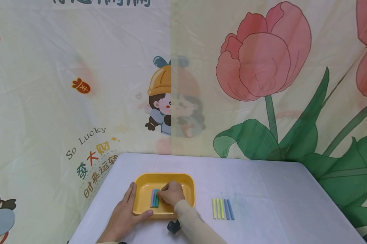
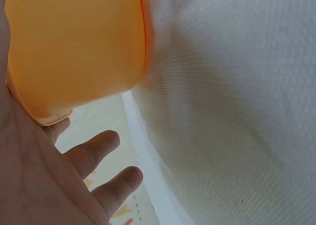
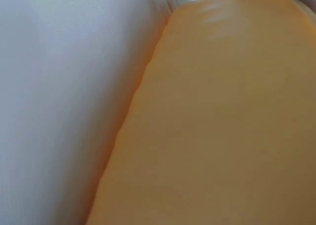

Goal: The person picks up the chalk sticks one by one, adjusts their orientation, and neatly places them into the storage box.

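Observation:
A yellow tray (image 1: 188, 189) sits on the white-covered table, with purple and green chalk sticks side by side in it. Over the tray, my right hand (image 1: 172, 194) pinches the upper end of a green chalk stick (image 1: 157, 198) with thumb and forefinger. A purple chalk stick (image 1: 152, 198) lies left of the green ones. My left hand (image 1: 124, 211) rests along the tray's left side, fingers fairly straight and thumb at the front rim. In the left wrist view its fingers (image 2: 94, 153) extend past the tray's outer wall (image 2: 79, 47). The right wrist view is filled mostly by the tray's outside (image 3: 207, 116).
Right of the tray, several yellow chalk sticks (image 1: 218, 208) and two blue chalk sticks (image 1: 228, 209) lie in a row on the tablecloth (image 1: 262, 200). A small black object (image 1: 173, 227) shows beneath the right forearm. A printed cloth (image 1: 195, 142) hangs behind the table.

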### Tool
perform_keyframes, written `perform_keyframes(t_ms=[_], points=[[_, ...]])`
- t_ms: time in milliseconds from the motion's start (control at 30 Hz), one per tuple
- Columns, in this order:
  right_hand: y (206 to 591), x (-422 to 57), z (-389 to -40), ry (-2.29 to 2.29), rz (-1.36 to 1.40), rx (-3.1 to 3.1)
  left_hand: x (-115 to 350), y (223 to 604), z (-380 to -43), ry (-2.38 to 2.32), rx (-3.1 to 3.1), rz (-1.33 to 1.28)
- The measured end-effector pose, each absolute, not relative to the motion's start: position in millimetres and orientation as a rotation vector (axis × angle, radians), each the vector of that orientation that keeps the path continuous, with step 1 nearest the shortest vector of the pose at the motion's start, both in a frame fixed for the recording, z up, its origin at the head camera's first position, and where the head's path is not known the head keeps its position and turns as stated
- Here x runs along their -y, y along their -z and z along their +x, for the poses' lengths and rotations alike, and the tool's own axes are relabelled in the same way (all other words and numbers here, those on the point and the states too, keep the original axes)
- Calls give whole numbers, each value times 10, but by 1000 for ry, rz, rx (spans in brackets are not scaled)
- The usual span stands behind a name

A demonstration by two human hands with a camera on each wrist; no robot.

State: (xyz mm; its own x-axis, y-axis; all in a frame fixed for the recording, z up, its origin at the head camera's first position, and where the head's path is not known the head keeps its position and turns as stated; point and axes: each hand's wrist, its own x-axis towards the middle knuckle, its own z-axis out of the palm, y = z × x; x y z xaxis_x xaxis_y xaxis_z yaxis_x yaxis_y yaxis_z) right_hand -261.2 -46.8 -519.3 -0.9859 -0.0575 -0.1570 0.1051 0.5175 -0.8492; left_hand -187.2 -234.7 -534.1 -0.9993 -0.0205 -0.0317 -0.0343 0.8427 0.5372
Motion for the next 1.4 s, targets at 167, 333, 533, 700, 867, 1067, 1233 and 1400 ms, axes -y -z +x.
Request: perform_keyframes(t_ms=[167,333,533,700,867,1067,1233,1400], points=[[5143,399,-2594,1457,3,-2616,2356,5358,-1891,-867,-3000,-49],[5067,328,-2557,1452,-22,-2626,2351,5361,-1889,-876,-3001,-38],[4992,252,-2508,1457,-83,-2655,2350,5363,-1870,-850,-3011,-34],[4937,180,-2465,1469,-141,-2686,2345,5355,-1866,-843,-3021,-23],[4879,87,-2427,1484,-176,-2692,2342,5354,-1871,-846,-3027,-19],[4787,-64,-2386,1471,-209,-2750,2336,5355,-1868,-830,-3030,-14],[4739,-190,-2350,1463,-219,-2799,2325,5348,-1869,-822,-3014,-39],[4701,-292,-2319,1467,-167,-2815,2323,5338,-1862,-824,-3013,-51]])
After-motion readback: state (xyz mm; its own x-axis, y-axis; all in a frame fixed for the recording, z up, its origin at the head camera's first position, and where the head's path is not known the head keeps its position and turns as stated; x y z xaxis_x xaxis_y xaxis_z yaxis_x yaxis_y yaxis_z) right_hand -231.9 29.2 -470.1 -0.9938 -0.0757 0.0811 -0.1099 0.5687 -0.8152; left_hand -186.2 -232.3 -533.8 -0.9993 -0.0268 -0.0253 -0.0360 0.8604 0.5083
